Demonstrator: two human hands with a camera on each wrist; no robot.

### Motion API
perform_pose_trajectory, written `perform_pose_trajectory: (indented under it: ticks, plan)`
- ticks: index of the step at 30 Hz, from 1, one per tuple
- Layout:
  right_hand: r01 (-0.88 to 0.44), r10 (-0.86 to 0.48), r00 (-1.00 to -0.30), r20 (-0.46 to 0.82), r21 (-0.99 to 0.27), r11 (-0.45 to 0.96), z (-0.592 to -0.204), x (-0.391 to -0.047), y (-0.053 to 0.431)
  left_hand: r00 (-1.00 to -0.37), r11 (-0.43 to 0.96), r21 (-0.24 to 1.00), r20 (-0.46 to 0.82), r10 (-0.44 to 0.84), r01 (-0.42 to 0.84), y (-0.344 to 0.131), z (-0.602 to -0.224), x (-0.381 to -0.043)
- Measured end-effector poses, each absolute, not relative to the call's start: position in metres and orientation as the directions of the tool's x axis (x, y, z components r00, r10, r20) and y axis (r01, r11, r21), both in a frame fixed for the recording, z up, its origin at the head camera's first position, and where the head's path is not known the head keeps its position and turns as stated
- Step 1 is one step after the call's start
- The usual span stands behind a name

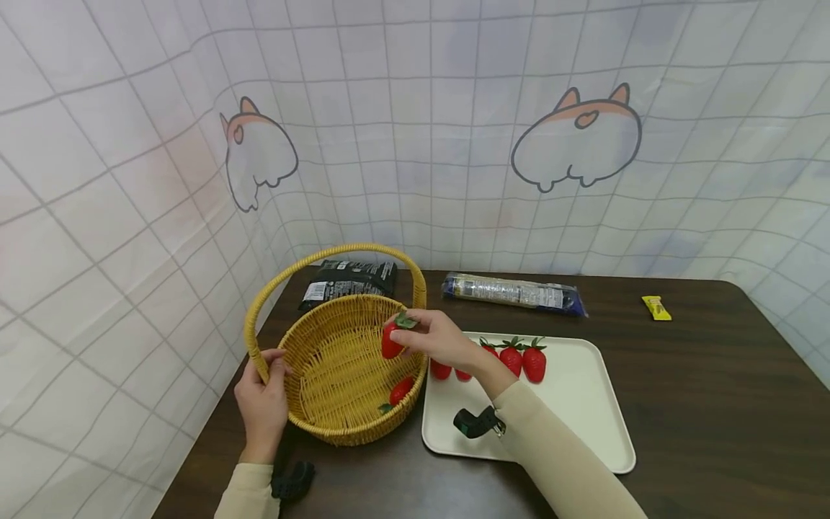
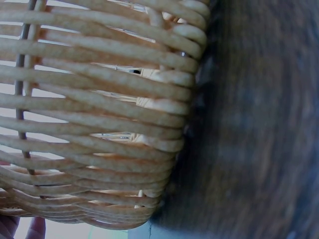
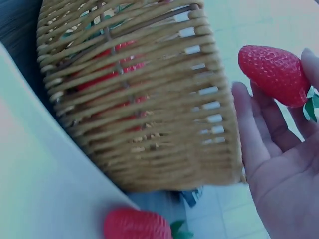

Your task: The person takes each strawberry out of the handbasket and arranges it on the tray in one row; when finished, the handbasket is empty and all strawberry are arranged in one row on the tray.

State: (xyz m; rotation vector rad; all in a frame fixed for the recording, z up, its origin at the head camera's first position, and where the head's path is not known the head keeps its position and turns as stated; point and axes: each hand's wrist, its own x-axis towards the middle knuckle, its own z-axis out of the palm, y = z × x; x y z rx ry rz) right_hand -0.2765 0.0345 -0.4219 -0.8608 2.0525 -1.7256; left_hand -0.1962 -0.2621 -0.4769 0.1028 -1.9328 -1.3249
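A yellow woven basket point(image 1: 331, 367) with a tall hoop handle stands on the table at left of centre. My left hand point(image 1: 262, 396) grips the base of its handle at the left rim. Over the basket's right side, my right hand point(image 1: 437, 335) pinches a red strawberry point(image 1: 391, 340) near its green leaves; the same strawberry point(image 3: 274, 74) shows in the right wrist view above the rim. Another strawberry point(image 1: 401, 390) lies inside the basket at the lower right. Several more strawberries point(image 1: 534, 362) sit on the white tray point(image 1: 577, 411), partly hidden by my right arm.
Behind the basket lies a black packet point(image 1: 353, 280). A long clear-and-blue package point(image 1: 515, 293) rests behind the tray, and a small yellow packet point(image 1: 657, 308) is at the back right. A white grid-patterned curtain point(image 1: 415, 144) closes off the table's back and left.
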Motion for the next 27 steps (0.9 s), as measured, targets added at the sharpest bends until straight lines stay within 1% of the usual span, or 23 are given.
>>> perform_pose_trajectory:
  ticks: [6,11,19,27]
  plan:
    - [-0.145,-0.577,-0.809,0.112,-0.989,0.011,-0.427,-0.271,0.053,-0.695,0.453,0.822,0.548,-0.466,0.345,-0.263,-0.477,-0.196]
    - [-0.105,-0.561,-0.823,0.095,-0.994,-0.015,-0.431,-0.264,0.072,-0.698,0.455,0.823,0.545,-0.465,0.34,-0.262,-0.477,-0.196]
    - [-0.128,-0.504,-0.861,0.072,-0.989,0.077,-0.436,-0.255,0.108,-0.698,0.457,0.825,0.542,-0.469,0.334,-0.262,-0.476,-0.195]
    - [-0.152,-0.415,-0.906,0.09,-0.981,0.118,-0.441,-0.25,0.144,-0.693,0.453,0.82,0.551,-0.465,0.348,-0.262,-0.477,-0.196]
